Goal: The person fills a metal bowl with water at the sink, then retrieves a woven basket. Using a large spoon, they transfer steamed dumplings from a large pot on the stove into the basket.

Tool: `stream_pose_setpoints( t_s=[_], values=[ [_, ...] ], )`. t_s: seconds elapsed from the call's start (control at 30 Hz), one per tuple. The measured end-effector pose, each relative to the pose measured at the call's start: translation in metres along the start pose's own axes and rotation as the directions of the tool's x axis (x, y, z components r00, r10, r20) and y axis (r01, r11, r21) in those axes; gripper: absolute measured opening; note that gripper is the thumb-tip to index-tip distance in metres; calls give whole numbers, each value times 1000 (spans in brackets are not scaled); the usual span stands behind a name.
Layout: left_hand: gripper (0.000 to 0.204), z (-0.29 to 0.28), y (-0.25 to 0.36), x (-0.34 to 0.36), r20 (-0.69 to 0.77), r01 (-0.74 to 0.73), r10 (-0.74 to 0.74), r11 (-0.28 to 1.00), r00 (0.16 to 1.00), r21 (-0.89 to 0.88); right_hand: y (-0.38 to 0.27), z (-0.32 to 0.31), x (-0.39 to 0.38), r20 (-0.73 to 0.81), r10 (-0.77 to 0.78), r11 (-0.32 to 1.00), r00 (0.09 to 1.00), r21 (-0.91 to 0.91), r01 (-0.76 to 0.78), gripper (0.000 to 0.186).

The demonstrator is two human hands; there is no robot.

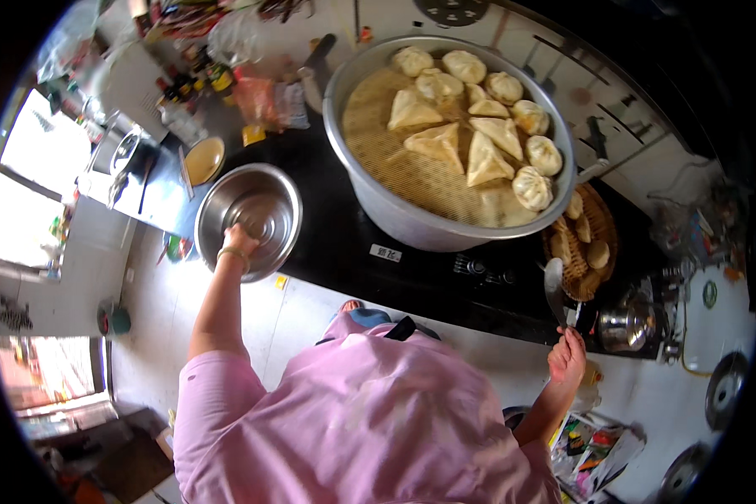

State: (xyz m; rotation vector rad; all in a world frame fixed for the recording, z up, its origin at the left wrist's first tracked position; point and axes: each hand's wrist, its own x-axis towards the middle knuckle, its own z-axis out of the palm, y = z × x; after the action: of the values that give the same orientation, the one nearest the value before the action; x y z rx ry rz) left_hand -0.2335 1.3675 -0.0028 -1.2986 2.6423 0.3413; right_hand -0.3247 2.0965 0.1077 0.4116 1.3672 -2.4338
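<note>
A shiny steel bowl (287, 189) stands tilted at the front left of the black stovetop. My left hand (239, 240) grips its near rim, with the fingers reaching inside; the bowl looks empty apart from reflections. At the right, my right hand (567, 356) is closed round the handle of a metal spoon (553, 279), which points away from me. A large silver steamer pot (395, 202) stands on the stove between and beyond my hands. Round pleated buns (532, 188) and triangular buns (489, 160) lie on its pale perforated steaming cloth along the far and right side.
A wicker basket (595, 210) with several pale pieces sits right of the pot, close to the spoon. Beyond it is a small steel pot (623, 328). On the left counter are a yellowish bowl (204, 160) with chopsticks, and bottles (218, 77). A bag-like bin (592, 449) is on the floor.
</note>
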Motion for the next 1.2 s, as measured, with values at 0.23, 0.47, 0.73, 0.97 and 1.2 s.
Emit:
stream_pose_setpoints(
  t_s=[0.23,0.47,0.73,0.97,1.2],
  values=[
    [18,50,-43,44,563,546,-107,441,820,-712,8,6,-11,-63,-18,1000,998,-9,17,17],
    [27,-16,-4,7,690,715,204,-95,695,-692,18,12,-14,-55,-7,998,998,59,10,16],
    [28,-182,90,-44,478,444,474,189,740,-876,27,4,-8,-26,13,993,1000,118,-10,16],
    [21,-271,260,-81,316,44,758,356,571,-933,22,4,-16,0,-15,992,1000,126,15,16],
    [25,-223,361,-35,344,-541,820,563,456,-624,16,-2,-27,-26,-76,989,997,125,79,15]
  ],
)
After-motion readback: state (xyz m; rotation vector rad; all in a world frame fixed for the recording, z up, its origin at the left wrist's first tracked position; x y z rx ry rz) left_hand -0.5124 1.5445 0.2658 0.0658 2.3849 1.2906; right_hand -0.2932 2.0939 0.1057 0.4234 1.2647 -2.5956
